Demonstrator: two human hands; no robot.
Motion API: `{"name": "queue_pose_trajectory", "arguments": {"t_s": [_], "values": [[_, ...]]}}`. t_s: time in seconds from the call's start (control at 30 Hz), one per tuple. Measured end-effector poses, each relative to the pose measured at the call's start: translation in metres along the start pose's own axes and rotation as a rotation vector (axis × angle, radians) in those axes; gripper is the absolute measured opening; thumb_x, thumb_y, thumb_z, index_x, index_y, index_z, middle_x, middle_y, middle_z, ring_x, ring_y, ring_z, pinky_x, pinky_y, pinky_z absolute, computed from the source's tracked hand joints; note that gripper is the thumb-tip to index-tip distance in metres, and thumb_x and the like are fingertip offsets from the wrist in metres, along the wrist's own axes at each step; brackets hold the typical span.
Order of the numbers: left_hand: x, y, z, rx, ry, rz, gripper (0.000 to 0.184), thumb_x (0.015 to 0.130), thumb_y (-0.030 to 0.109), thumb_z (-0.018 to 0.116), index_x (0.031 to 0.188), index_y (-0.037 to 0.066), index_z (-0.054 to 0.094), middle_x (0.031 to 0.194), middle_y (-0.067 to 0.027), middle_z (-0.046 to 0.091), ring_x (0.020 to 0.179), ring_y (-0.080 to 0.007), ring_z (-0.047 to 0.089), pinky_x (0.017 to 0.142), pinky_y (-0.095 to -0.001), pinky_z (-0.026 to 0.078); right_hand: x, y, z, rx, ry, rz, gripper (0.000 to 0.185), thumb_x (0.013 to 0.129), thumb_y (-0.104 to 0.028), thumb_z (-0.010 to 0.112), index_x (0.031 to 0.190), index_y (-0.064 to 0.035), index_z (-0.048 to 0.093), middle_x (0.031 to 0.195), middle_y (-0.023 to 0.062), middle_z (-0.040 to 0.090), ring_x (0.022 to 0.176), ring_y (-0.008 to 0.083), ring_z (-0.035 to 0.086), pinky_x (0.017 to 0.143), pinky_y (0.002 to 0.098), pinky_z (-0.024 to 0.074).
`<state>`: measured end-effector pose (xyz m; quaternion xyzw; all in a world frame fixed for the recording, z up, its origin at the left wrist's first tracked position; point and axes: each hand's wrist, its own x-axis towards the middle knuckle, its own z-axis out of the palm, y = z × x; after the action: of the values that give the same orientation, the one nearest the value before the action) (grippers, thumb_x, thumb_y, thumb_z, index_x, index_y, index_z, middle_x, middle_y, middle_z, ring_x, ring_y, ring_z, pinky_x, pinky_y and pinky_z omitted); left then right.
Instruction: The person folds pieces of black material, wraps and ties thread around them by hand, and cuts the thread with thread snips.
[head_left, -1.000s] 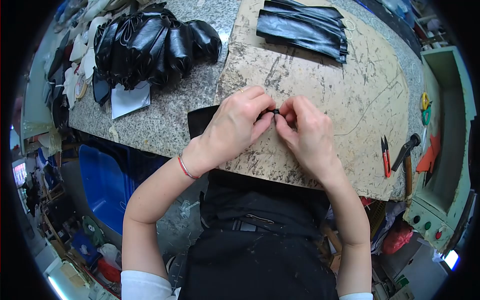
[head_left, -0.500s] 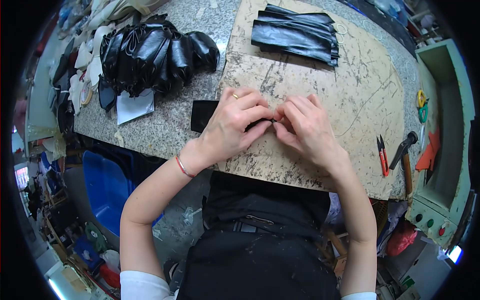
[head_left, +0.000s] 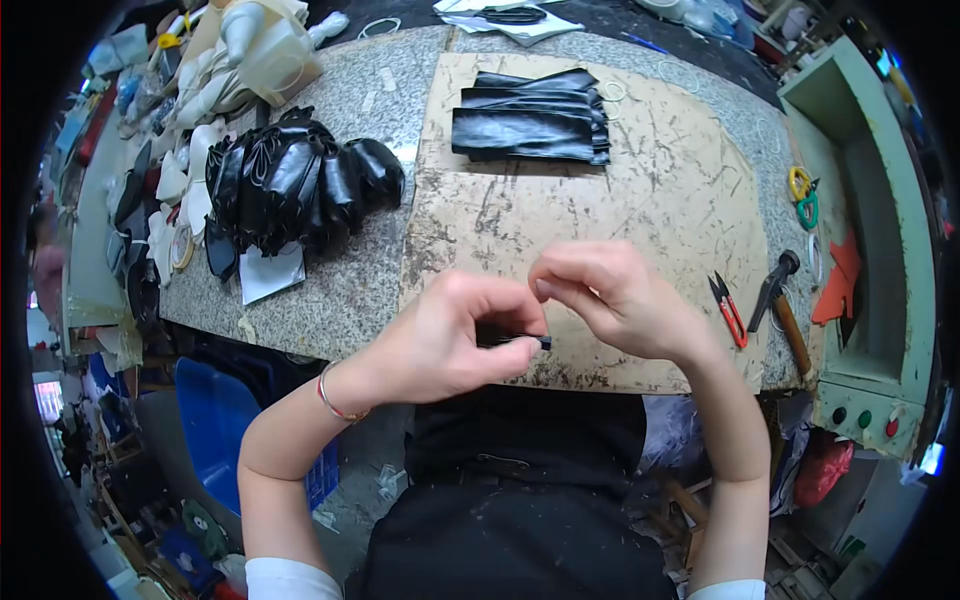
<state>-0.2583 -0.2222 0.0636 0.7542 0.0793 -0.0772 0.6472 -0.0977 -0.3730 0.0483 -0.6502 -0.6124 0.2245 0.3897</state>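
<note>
My left hand (head_left: 450,338) is closed on a black piece, whose small dark end (head_left: 544,342) shows at the fingertips; the rest is hidden in the hand. Up and to the right of it, apart from that piece, my right hand (head_left: 620,298) has thumb and index finger pinched together. Whatever the pinch holds is too small to make out. Both hands are over the front part of the scratched tan board (head_left: 690,200). Farther back on the board lies a stack of flat black shiny strips (head_left: 530,132).
Gathered black shiny pieces (head_left: 300,180) are heaped at left on the speckled table, beside a white pad (head_left: 272,274). At right are red snips (head_left: 732,315), a hammer (head_left: 790,325), scissors (head_left: 806,200) and a green metal cabinet (head_left: 880,230). A blue bin (head_left: 222,430) stands below left.
My hands, close together before, have moved apart and nearer the board's front edge. The black piece has left the board's surface with my left hand. The view has shifted, showing more of the table's back.
</note>
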Motion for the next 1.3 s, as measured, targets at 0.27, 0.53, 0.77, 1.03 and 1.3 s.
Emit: {"name": "queue_pose_trajectory", "arguments": {"t_s": [0.27, 0.53, 0.77, 1.03, 1.3], "values": [[-0.004, 0.01, -0.014, -0.275, 0.213, 0.03, 0.008, 0.087, 0.0, 0.069, 0.095, -0.002, 0.067, 0.083, 0.0013, 0.065, 0.077, -0.0024, 0.057, 0.066, -0.0179, 0.046, -0.026, -0.025, 0.022, 0.0, 0.038, 0.083, 0.005, 0.085, -0.008, 0.06, 0.09, -0.0075, 0.059, 0.073, 0.0132, 0.063, 0.069, 0.0336, 0.066, 0.061, 0.0426, 0.0516], [-0.011, 0.019, -0.022, -0.294, -0.053, 0.007, 0.011, 0.091, 0.006, 0.067, 0.095, -0.004, 0.068, 0.085, -0.0011, 0.069, 0.078, -0.0073, 0.061, 0.071, -0.0253, 0.051, -0.025, -0.057, 0.008, 0.019, 0.014, 0.008, 0.013, 0.082, -0.004, 0.063, 0.094, -0.0092, 0.065, 0.069, 0.0147, 0.062, 0.063, 0.0342, 0.065, 0.054, 0.0396, 0.0498], [-0.017, 0.04, -0.018, 0.119, 0.039, 0.177, 0.009, 0.081, 0.004, 0.068, 0.089, -0.001, 0.067, 0.079, -0.0111, 0.067, 0.071, -0.0149, 0.064, 0.064, -0.0288, 0.05, -0.029, -0.049, 0.017, -0.052, 0.116, 0.098, 0.006, 0.087, -0.007, 0.063, 0.093, -0.0073, 0.062, 0.067, 0.0164, 0.061, 0.061, 0.0348, 0.065, 0.053, 0.0418, 0.0503], [-0.014, 0.04, -0.006, 0.282, -0.006, 0.269, 0.01, 0.083, 0.004, 0.067, 0.089, -0.001, 0.064, 0.08, -0.0108, 0.065, 0.072, -0.0207, 0.065, 0.067, -0.031, 0.051, -0.032, -0.07, 0.008, -0.1, 0.125, 0.022, 0.005, 0.086, -0.01, 0.061, 0.091, -0.0092, 0.059, 0.067, 0.0141, 0.062, 0.06, 0.0341, 0.064, 0.051, 0.0437, 0.0485], [-0.014, 0.039, -0.014, 0.12, 0.025, 0.352, 0.009, 0.083, 0.006, 0.066, 0.087, -0.001, 0.064, 0.074, -0.0106, 0.063, 0.067, -0.0164, 0.06, 0.062, -0.0318, 0.049, -0.029, -0.06, 0.017, -0.055, 0.189, 0.122, 0.005, 0.087, -0.012, 0.061, 0.083, -0.0106, 0.059, 0.058, 0.0145, 0.056, 0.055, 0.0364, 0.061, 0.049, 0.0449, 0.0475]]}}
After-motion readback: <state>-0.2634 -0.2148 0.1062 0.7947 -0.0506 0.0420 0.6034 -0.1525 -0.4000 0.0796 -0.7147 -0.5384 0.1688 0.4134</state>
